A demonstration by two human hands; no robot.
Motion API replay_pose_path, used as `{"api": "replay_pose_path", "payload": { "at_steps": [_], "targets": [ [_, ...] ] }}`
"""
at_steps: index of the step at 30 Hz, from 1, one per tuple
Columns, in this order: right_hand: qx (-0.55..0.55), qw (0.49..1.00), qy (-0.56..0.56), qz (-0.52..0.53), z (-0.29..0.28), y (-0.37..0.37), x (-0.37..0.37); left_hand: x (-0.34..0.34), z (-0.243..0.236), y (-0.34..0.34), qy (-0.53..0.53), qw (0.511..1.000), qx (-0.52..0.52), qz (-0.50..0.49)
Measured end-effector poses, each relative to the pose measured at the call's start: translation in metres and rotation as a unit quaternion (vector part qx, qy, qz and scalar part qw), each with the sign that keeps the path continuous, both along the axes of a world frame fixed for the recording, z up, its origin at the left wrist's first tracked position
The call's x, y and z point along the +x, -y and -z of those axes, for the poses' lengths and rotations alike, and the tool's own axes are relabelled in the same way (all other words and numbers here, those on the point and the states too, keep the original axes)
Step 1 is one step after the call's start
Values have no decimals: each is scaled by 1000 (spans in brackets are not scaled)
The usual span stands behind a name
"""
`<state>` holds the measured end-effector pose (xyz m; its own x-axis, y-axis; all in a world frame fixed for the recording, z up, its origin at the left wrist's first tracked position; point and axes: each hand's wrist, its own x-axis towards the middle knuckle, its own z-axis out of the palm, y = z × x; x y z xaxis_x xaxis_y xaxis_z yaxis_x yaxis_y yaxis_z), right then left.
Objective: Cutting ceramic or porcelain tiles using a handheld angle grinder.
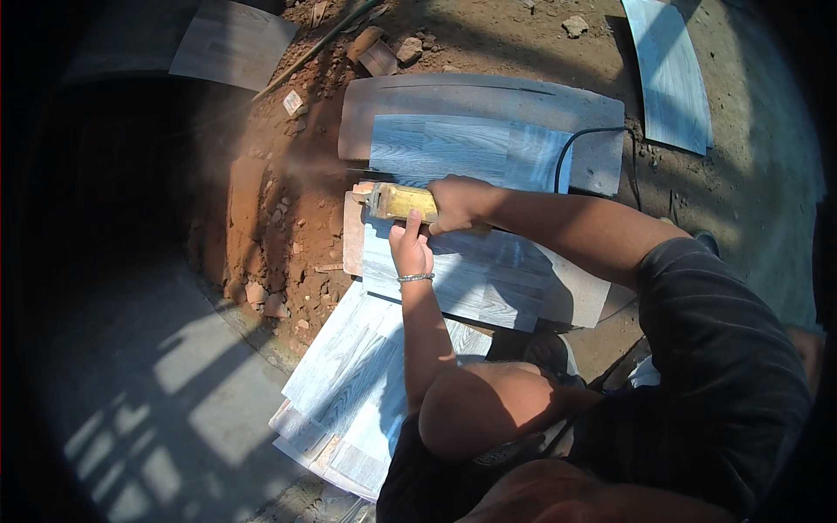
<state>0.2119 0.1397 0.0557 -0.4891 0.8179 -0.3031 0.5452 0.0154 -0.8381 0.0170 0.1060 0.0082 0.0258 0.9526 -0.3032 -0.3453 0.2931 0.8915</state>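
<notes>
A yellow angle grinder [408, 202] lies across the wood-grain tile, its head pointing left. My right hand [462, 203] wraps around the rear of its body. From below, my left hand [412, 248] grips the front part, thumb up against the casing; a bead bracelet circles that wrist. Beyond the grinder is one grey wood-grain tile area [453, 144], and nearer me another tile area [471, 277]; the tool and my arm cover the strip between them. Dust streams left from the grinder's head, where the disc is hard to make out.
Pinkish slabs [410, 90] lie beneath the tiles. A stack of tiles [349, 375] sits by my left knee. Another tile [670, 78] lies far right, one more [231, 44] far left. A black cable [602, 131] loops past my right arm. Rubble and red soil [301, 235] border the left.
</notes>
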Motion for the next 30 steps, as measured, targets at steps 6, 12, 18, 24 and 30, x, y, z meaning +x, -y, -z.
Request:
{"api": "replay_pose_path", "payload": {
  "at_steps": [6, 12, 18, 24, 30],
  "targets": [
    [14, 1000, 6, 4, 0, 4, 5, 6, -2, 5, 2, 1000, -5, 8],
    [5, 1000, 21, 9, -1, 9, 11, 10, -1, 9, 0, 1000, -11, 18],
    [-2, 1000, 24, 10, 0, 14, 18, 16, 1, 14, 2, 1000, -8, 22],
    [-6, 1000, 22, 9, 1, 19, 27, 25, -1, 22, -4, 1000, -11, 28],
    [-15, 999, 31, 5, -5, 27, 36, 33, 0, 29, -4, 999, -9, 32]
  ]
}}
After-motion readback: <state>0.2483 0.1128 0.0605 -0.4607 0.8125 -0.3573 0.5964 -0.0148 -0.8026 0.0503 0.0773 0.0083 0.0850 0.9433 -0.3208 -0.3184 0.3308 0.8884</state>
